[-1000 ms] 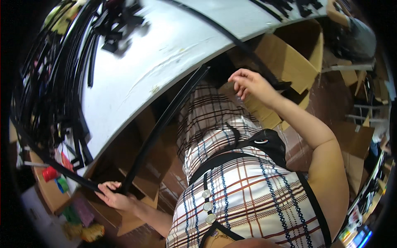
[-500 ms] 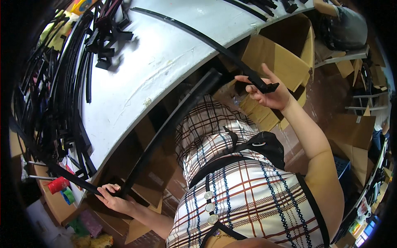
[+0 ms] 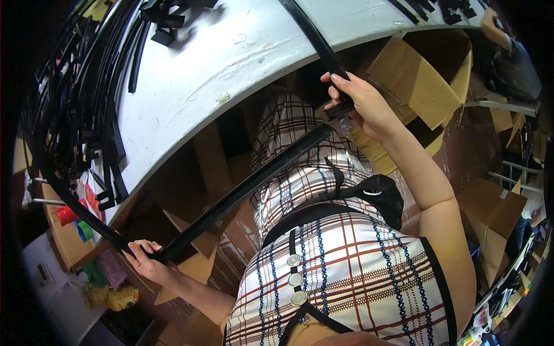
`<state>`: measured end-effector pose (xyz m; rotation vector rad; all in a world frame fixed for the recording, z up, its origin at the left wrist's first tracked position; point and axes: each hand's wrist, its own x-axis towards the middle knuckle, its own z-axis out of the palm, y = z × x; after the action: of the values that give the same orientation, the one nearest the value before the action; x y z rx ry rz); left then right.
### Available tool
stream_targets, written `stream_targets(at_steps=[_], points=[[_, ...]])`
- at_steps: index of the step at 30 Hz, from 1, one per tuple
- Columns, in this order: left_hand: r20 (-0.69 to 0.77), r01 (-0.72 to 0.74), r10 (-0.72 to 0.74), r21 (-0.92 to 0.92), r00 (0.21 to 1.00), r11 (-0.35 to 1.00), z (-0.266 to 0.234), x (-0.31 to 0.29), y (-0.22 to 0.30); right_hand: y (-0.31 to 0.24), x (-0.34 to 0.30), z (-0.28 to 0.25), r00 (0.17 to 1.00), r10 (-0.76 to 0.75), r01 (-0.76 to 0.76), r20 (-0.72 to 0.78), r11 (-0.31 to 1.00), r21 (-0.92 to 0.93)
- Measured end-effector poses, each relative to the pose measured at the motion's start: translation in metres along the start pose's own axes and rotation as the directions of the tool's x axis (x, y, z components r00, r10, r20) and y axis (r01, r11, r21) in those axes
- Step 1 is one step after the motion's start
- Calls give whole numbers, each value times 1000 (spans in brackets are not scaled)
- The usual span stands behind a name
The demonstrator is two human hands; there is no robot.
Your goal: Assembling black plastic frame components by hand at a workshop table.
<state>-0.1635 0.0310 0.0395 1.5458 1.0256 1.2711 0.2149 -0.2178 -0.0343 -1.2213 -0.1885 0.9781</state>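
My left hand [image 3: 151, 262] is closed round the corner where two long black strips meet. One of them, a black channel strip [image 3: 248, 185], slants across my lap up toward the right. The other, a black strip [image 3: 78, 206], runs up to the far left past the table's edge. My right hand [image 3: 365, 102] grips a third strip, a black bar [image 3: 311, 36], close to its near end, with fingers and thumb wrapped on it. That bar reaches away over the white table. Its near end, with a short black angled piece [image 3: 339, 109], is beside the upper end of the channel strip; whether they touch I cannot tell.
A white table [image 3: 190, 104] curves across the top, with many black strips [image 3: 69, 98] piled at its left. An open cardboard box [image 3: 421, 81] stands right of the table. Red and green tape rolls [image 3: 83, 230] lie at left. Another person's arm [image 3: 495, 29] shows at far right.
My right hand has moved left and nearer, turning from loosely spread fingers to a grip on its bar. The bar's end has come close to the channel strip's upper end.
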Motion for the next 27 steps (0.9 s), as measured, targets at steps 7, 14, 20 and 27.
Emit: stream_targets(at_steps=[7,14,20,27], points=[[37,17,-18,10,999,1000,-4,4,-3,3,-1,6,1000,-11,12,-25,999,40],[86,25,-23,-30,996,999,-4,6,-8,2,-4,11,999,-13,17,-48,998,63],[86,17,-15,-27,996,999,-4,9,-7,1,-4,10,999,-10,13,-36,998,67],[52,27,-32,102,998,994,-19,15,0,21,-4,12,994,-79,81,-71,996,25]])
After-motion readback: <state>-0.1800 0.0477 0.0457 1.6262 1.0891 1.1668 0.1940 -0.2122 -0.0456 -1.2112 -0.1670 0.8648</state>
